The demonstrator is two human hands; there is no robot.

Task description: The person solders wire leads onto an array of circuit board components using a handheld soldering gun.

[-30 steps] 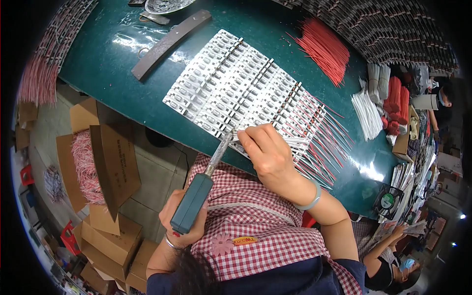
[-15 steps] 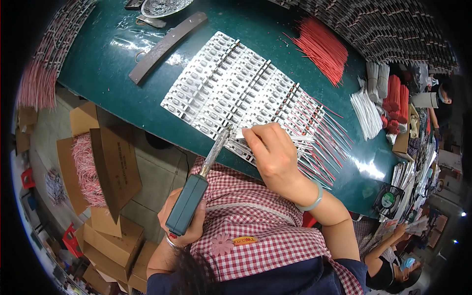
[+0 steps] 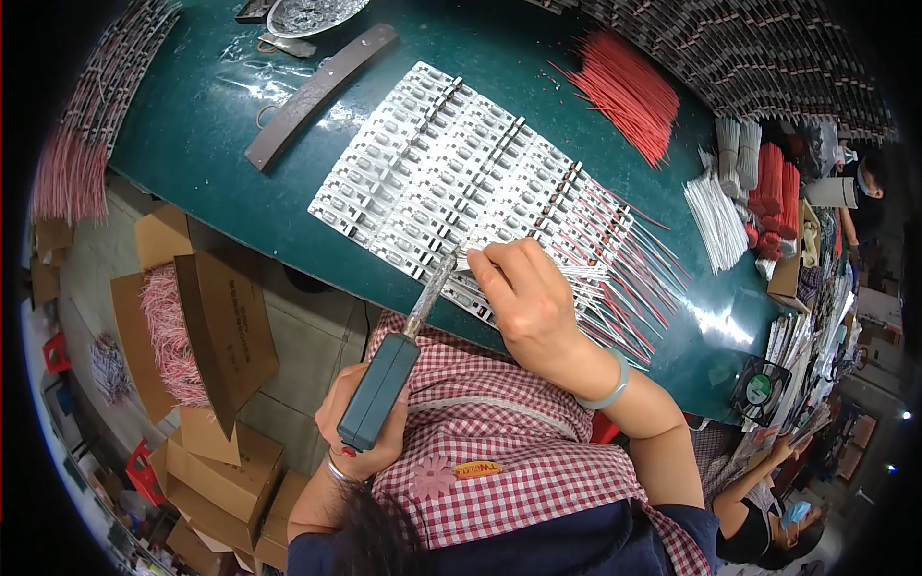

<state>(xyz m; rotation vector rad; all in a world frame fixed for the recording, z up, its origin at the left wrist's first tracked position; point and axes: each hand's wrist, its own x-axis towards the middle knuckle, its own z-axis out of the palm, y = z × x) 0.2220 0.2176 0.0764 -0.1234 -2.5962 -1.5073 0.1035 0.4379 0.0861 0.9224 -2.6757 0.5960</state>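
My left hand (image 3: 338,408) is closed around the dark green handle of a soldering iron (image 3: 381,389). Its metal shaft slants up to the near edge of a panel of white plastic holders in rows (image 3: 451,168), with the tip close to my right fingertips. My right hand (image 3: 530,300) is closed in a pinch over that edge, holding a bundle of thin white wires (image 3: 588,273) that trails off to the right. What lies right under the fingertips is hidden. Red and white wires (image 3: 639,278) fan out from the panel's right end.
On the green table (image 3: 240,206) lie a curved brown strip (image 3: 322,96), a metal dish (image 3: 312,14), loose red wires (image 3: 629,96) and white wires (image 3: 715,221). A small fan (image 3: 759,389) stands at the right edge. Cardboard boxes (image 3: 235,326) sit on the floor at left. A co-worker (image 3: 768,518) is at lower right.
The soldering iron and my left hand have shifted a little to the right, with the tip still near my right fingertips. My right hand keeps its pinch almost in place.
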